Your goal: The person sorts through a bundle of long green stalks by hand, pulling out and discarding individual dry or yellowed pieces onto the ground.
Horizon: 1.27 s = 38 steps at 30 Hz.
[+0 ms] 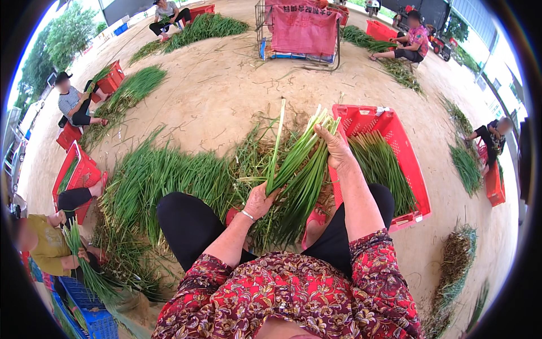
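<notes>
Between my knees hangs a bunch of green chives (298,183) with pale stem ends pointing up and away. My right hand (334,148) is closed round the bunch near those pale ends. Lower down on the left, my left hand (258,202), with a bracelet at its wrist, is closed on a few chive stalks (276,150), one standing up apart from the rest. What its fingertips press is partly hidden. Beside my right arm stands a red plastic crate (403,152), with chives (383,166) laid lengthwise in it.
A wide heap of chives (169,183) lies left of my knees, with loose trimmings (262,150) ahead. At lower left, a person in yellow (48,243) handles chives beside a blue crate (90,311). A metal rack with pink sacks (299,28) stands ahead; other people sit around.
</notes>
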Available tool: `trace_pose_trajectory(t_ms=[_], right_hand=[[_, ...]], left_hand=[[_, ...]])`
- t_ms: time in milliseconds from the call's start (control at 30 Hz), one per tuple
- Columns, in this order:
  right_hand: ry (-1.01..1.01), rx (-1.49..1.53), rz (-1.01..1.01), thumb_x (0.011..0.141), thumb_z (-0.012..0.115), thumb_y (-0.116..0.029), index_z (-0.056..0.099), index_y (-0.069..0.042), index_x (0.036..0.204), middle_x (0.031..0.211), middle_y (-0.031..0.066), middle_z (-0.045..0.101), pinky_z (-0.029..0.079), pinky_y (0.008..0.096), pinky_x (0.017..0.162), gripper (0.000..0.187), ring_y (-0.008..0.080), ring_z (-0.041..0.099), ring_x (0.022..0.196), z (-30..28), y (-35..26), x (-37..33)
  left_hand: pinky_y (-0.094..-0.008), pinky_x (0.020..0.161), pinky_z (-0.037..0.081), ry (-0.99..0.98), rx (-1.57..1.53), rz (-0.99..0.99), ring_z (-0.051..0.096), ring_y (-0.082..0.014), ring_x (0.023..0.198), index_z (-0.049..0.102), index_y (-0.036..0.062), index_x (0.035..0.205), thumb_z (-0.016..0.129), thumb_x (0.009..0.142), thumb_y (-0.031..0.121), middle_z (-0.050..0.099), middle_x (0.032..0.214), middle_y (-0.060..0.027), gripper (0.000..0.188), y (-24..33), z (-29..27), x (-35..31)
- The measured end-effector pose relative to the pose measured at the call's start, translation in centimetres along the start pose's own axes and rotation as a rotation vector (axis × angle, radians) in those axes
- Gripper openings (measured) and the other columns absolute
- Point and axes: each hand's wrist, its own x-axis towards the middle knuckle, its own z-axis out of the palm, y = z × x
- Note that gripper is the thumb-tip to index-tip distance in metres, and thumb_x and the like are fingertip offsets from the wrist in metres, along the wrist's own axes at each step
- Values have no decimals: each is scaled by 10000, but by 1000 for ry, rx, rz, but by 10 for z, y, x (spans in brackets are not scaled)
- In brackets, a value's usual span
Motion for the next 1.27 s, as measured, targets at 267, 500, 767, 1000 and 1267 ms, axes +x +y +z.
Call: trace_pose_trajectory(t_ms=[267, 500, 767, 1000, 1267], right_hand=[[-78, 129, 1, 797, 763, -193, 633, -95, 961, 848, 27, 659, 566, 355, 643, 231, 178, 653, 735, 5, 4, -2], [-11, 100, -22, 848, 712, -232, 649, -67, 890, 758, 35, 651, 574, 364, 671, 181, 186, 668, 733, 6, 7, 2], [36, 79, 36, 812, 736, -125, 652, -69, 953, 808, 38, 675, 576, 355, 647, 174, 186, 671, 706, 2, 11, 4], [5, 39, -12, 808, 733, -100, 648, -68, 979, 831, 53, 689, 569, 342, 661, 193, 184, 674, 723, 7, 7, -2], [-130, -13, -86, 796, 745, -85, 615, -56, 1016, 870, 101, 701, 569, 372, 709, 257, 188, 676, 772, -2, 11, 0]], left_hand=[[-383, 854, 500, -83, 153, -39, 625, -368, 1012, 511, 30, 1288, 654, 881, 159, 649, 1101, -217, 449, 7, -13, -1], [-364, 992, 437, 19, 15, 108, 538, -333, 1213, 349, 70, 1445, 647, 891, 144, 524, 1337, -208, 633, 9, -12, -4], [-367, 1014, 439, -40, 68, 180, 480, -338, 1265, 369, 110, 1441, 570, 900, 32, 432, 1430, -162, 582, 22, -2, -7], [-373, 1033, 414, -95, 114, 224, 471, -357, 1260, 349, 89, 1449, 550, 899, 1, 415, 1431, -157, 591, 24, -3, -5], [-400, 1036, 407, -174, 133, 162, 452, -366, 1271, 310, 116, 1468, 559, 913, 70, 395, 1435, -171, 609, 25, -10, -5]])
